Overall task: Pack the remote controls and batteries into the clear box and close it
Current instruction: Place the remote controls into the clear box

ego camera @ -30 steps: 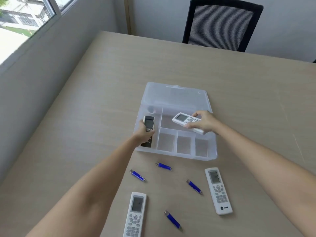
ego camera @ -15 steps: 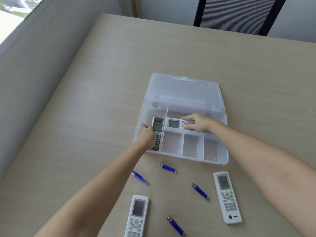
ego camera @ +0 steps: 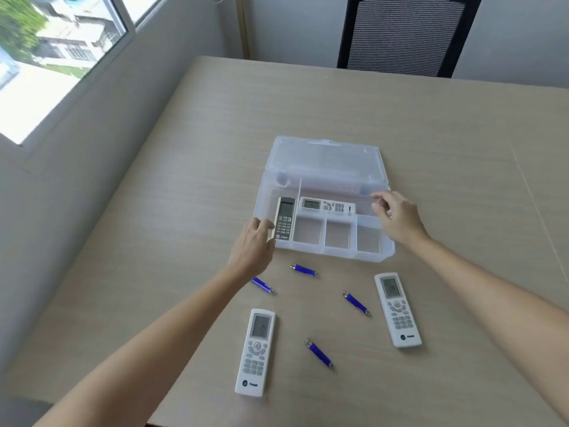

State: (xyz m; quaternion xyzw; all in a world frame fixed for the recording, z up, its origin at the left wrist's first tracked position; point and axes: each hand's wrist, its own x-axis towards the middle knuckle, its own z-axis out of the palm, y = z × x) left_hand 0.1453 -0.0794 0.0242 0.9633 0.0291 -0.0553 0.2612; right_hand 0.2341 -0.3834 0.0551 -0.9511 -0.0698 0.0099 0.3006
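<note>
The clear box (ego camera: 323,211) lies open on the counter (ego camera: 400,118), its lid (ego camera: 323,158) folded flat on the far side. Inside the box, a dark remote (ego camera: 284,218) stands lengthwise in the left compartment, and a white remote (ego camera: 327,206) lies crosswise in the long rear compartment just right of it; the three small front compartments hold nothing. The left hand (ego camera: 252,248) sits at the box's front-left corner, fingers loosely curled and gripping nothing, fingertips touching or nearly touching the lower left edge of the dark remote. The right hand (ego camera: 397,218) hovers over the box's right end, fingers spread a little and empty. In front of the box, four blue batteries (ego camera: 303,269) lie scattered on the counter, well apart from one another. A second white remote (ego camera: 256,351) lies further toward the near edge from the box's left half, and a third white remote (ego camera: 397,309) lies in front of the box's right end. A black chair (ego camera: 406,35) stands beyond the box at the counter's far edge.
</note>
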